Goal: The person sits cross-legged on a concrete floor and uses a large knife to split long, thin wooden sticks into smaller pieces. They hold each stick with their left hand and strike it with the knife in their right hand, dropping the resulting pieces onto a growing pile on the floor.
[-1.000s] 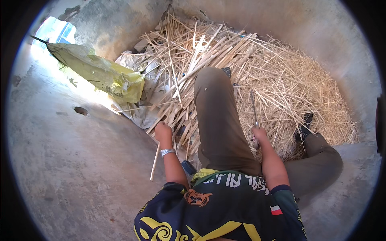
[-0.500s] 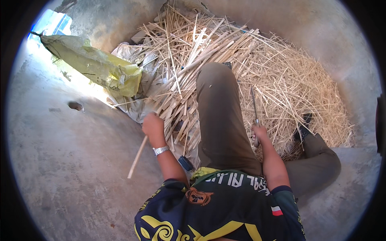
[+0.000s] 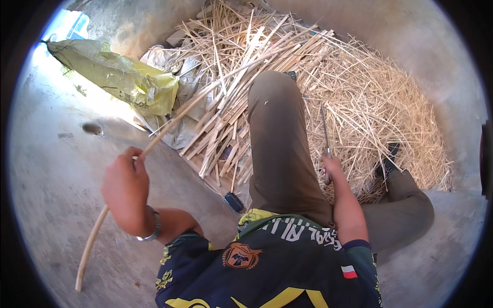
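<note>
Seated person on a concrete floor holds a long cane strip in one hand and a blade in the other.

At left of the frame, the left hand (image 3: 126,192) is closed around a long pale strip (image 3: 154,143) running from lower left up to the heap (image 3: 241,97) of split cane at top centre. At right of centre, the right hand (image 3: 331,172) grips a knife (image 3: 325,134), blade pointing up over fine shavings (image 3: 390,108). A yellow sack (image 3: 118,77) lies at upper left on the floor (image 3: 56,195). To work the strip well, it likely needs drawing fully clear of the heap, with the blade kept away from the raised knee (image 3: 272,102).
</note>
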The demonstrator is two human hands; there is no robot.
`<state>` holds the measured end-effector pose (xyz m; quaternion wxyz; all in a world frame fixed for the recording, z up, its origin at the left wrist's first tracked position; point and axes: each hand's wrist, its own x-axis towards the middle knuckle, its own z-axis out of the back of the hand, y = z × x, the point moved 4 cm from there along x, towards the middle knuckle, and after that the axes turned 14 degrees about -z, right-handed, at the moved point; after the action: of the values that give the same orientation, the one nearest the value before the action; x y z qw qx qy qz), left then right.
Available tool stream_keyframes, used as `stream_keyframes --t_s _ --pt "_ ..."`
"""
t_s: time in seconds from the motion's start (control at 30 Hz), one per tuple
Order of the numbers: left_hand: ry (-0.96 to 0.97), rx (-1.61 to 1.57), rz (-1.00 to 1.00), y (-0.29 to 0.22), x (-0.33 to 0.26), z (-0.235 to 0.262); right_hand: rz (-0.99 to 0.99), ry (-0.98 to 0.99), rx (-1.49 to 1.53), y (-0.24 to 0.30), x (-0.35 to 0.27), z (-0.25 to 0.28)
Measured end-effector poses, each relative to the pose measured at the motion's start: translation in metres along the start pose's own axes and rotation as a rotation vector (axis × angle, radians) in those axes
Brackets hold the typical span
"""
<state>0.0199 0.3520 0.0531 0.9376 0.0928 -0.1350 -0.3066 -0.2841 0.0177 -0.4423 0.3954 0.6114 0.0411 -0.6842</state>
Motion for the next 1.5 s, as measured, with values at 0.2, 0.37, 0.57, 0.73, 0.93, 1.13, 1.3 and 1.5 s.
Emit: stream_keyframes --t_s 0.2,0.37,0.57,0.73,0.93,1.13,1.3,1.5 --pt "-0.070 0.082 -0.024 -0.018 0.010 0.067 -0.002 -0.037 -0.115 -0.001 0.005 -0.002" --pt "-0.148 0.231 -0.317 -0.051 0.016 0.102 0.066 -0.046 -0.107 -0.007 0.021 -0.001" --pt "-0.198 -0.004 -0.764 -0.029 0.090 0.148 0.052 -0.081 -0.098 -0.015 0.027 0.005" --pt "-0.316 -0.026 -0.771 -0.009 0.132 0.174 -0.002 -0.023 -0.105 0.001 0.002 -0.004" --pt "-0.293 -0.110 -0.653 -0.022 0.165 0.141 0.046 -0.047 -0.082 -0.003 0.013 -0.001" --pt "-0.299 -0.153 -0.619 0.000 0.273 0.050 0.010 -0.003 -0.076 -0.005 0.014 -0.002" --pt "-0.294 0.471 -0.172 -0.004 0.330 -0.078 0.043 -0.016 -0.083 -0.001 0.000 0.001" --pt "-0.699 -0.393 -0.504 -0.103 0.238 -0.182 0.032 0.012 -0.088 -0.005 0.003 0.004"
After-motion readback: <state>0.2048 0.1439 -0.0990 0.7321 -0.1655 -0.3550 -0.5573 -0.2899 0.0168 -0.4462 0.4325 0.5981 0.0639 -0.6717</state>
